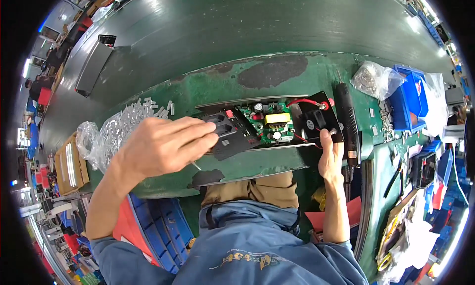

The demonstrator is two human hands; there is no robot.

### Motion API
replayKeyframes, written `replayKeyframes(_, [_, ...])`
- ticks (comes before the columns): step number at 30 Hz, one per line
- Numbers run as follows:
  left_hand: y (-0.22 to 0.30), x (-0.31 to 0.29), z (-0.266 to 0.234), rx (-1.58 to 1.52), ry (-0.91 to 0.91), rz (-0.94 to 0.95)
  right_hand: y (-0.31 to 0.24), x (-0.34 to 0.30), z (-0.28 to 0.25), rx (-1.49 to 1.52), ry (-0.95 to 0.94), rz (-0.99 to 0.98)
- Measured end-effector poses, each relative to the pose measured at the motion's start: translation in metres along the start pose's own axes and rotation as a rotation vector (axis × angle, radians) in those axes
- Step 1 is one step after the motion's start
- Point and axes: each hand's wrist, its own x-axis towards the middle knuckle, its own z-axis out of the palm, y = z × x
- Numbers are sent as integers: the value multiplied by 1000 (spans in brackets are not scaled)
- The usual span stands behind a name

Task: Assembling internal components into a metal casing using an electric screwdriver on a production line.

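Observation:
An opened black metal case (208,107) lies lengthwise on the green bench, with a green circuit board (260,129) and a yellow-wrapped transformer (277,118) in it. My left hand (170,144) is closed at the black socket panel (237,145), which sits tilted at the case's left end; its thumb is mostly hidden. At the right end, my right hand (330,159) grips the black fan panel (332,100) by its lower edge, thumb on top, other fingers hidden below. Red wires (306,102) run from the board to that panel.
A black power screwdriver (348,117) lies just right of the case. Small grey metal pieces (126,124) are heaped at the left. Blue bins (408,97) and a bag of small parts (374,80) stand at the right. Another black case (94,66) rests far left.

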Motion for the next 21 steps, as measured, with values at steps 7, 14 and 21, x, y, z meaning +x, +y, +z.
replayKeyframes(7, [18,54,17,212,-21,279,-7,-2,-7,-71,-54,160])
replayKeyframes(14, [15,22,15,171,62,253,-87,-20,1,-313,2,-350])
replayKeyframes(21, [38,-14,33,-206,317,-510,-100,11,70,-646,-393,-289])
